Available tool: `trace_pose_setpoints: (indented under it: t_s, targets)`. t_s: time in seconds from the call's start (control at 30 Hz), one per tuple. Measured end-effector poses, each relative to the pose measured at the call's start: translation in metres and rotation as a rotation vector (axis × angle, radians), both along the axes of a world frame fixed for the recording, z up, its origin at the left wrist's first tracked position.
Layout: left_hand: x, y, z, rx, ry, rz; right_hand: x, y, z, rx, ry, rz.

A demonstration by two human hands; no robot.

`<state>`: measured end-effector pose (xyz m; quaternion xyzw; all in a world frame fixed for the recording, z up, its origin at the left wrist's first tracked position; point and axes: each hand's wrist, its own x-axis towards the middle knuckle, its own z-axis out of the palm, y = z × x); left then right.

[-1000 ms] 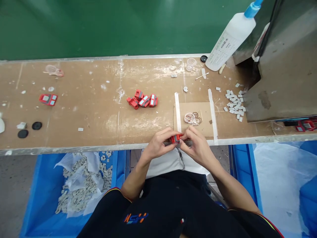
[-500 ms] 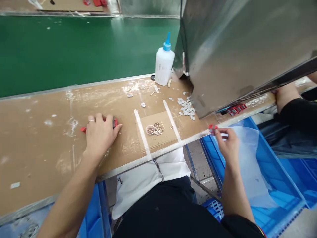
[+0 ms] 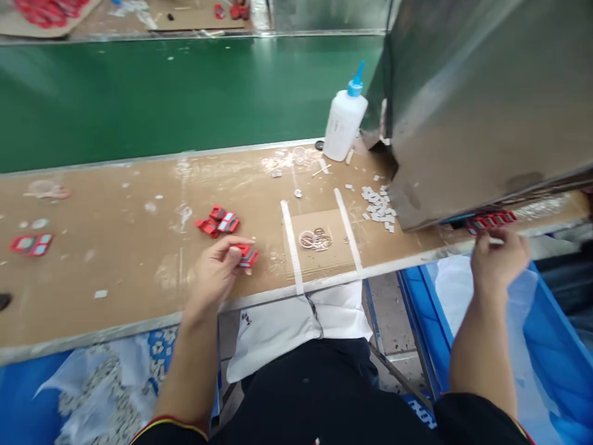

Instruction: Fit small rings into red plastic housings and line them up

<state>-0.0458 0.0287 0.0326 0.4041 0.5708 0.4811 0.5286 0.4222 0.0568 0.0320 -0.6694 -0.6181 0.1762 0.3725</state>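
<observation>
My left hand [image 3: 217, 269] pinches a small red toy car part [image 3: 247, 256] with grey and pale panels, held just above the brown bench. Behind it lies a small cluster of red toy car parts [image 3: 217, 221]. Far to the right, my right hand [image 3: 498, 259] is at a row of red parts [image 3: 493, 220] under the edge of a metal housing. Its fingers are bent together; what they grip is hidden. Between the hands, a cardboard pad [image 3: 310, 266] carries a small round dish [image 3: 306, 239] and shiny metal bits [image 3: 322, 240].
A white bottle with a blue nozzle [image 3: 343, 127] stands by the green belt [image 3: 208, 93]. Small white pieces [image 3: 380, 207] are scattered beside the metal housing [image 3: 472, 111]. Another red part [image 3: 32, 244] lies at far left. Blue bins [image 3: 551, 321] sit below the bench edge.
My left hand has left the cluster on the bench and now holds a red part nearer the front edge. My right hand, which held a red part, has moved right to the row. The view has shifted left.
</observation>
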Motion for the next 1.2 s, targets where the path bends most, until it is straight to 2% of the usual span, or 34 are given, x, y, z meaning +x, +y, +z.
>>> trace_pose_setpoints:
  t_s: [0.13, 0.27, 0.33, 0.43, 0.53, 0.67, 0.8, 0.93, 1.2]
  targets:
    - [0.010, -0.014, -0.020, -0.113, -0.275, -0.007, -0.046, -0.032, -0.019, -0.050, 0.063, 0.127]
    - [0.019, -0.020, -0.034, -0.071, -0.359, -0.015, -0.099, -0.059, -0.030, -0.086, 0.058, 0.255]
    - [0.023, -0.022, -0.040, -0.031, -0.352, 0.003, -0.130, -0.056, -0.032, -0.070, 0.082, 0.325]
    - [0.025, -0.026, -0.046, -0.002, -0.374, 0.009, -0.174, -0.035, -0.033, -0.009, 0.133, 0.443]
    - [0.022, -0.032, -0.048, -0.014, -0.376, -0.014, -0.201, -0.014, -0.032, 0.067, 0.108, 0.546]
    - [0.021, -0.037, -0.048, -0.048, -0.314, -0.071, -0.215, 0.004, -0.030, 0.147, 0.028, 0.607]
    - [0.027, -0.034, -0.046, -0.068, -0.270, -0.109, -0.220, 0.014, -0.031, 0.166, 0.012, 0.605]
    - [0.034, -0.032, -0.047, 0.007, -0.198, -0.137, -0.223, 0.016, -0.035, 0.169, -0.013, 0.522]
    - [0.033, -0.032, -0.052, 0.077, 0.003, -0.201, -0.225, 0.007, -0.044, 0.131, 0.180, 0.369]
